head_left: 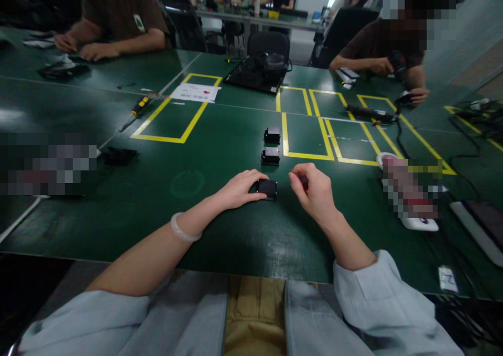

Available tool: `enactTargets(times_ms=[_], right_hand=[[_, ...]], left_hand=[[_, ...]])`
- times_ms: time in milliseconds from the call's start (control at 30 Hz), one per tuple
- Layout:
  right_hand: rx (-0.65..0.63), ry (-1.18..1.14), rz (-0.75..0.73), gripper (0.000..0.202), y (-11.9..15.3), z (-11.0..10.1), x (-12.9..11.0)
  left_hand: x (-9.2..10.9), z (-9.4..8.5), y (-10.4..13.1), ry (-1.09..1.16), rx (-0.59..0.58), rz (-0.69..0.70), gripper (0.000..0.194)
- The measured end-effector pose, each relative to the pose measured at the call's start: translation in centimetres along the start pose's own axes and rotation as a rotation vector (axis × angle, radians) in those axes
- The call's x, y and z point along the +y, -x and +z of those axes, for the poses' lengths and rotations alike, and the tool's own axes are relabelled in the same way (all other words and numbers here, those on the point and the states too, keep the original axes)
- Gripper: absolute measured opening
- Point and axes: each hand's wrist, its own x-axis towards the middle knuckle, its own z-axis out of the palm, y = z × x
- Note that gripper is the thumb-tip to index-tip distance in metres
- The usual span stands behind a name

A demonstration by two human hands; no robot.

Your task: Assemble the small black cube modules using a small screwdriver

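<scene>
My left hand (245, 188) grips a small black box-shaped part (267, 188) at its left side, thumb near and fingers behind it; the part rests on the green table. To the right of it, my right hand (314, 191) hovers with its fingers curled into a pinch. Something small and dark shows inside the curl, too hidden to name. Straight beyond the gripped part stand two similar black parts, a nearer one (271, 155) and a farther one (272, 135), in a row and apart from my hands.
Yellow tape rectangles (308, 155) mark the green table (231, 240). A yellow-black screwdriver (135, 112) and a paper sheet (194, 92) lie left. A black tool with a cord (369, 113) lies right. Co-workers sit across the table, one hand (100, 51) at the far left.
</scene>
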Motion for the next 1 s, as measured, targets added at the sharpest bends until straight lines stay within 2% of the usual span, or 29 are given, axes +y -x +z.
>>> enactTargets(times_ms=[267,567,833,1000], right_hand=[[-0.01,-0.03,-0.014,0.014,0.27,0.03,0.05],[-0.005,-0.006,-0.02,0.004,0.12,-0.03,0.07],[-0.01,-0.044,-0.027,0.016,0.31,-0.05,0.01],[-0.018,-0.027,-0.016,0.009,0.09,-0.15,-0.08]], left_hand=[[0.12,-0.06,0.02,0.001,0.001,-0.004,0.04],[-0.05,0.03,-0.01,-0.007,-0.004,0.0,0.04],[-0.02,0.0,0.05,0.003,-0.003,-0.005,0.04],[-0.12,0.08,0.03,0.0,-0.002,-0.003,0.041]])
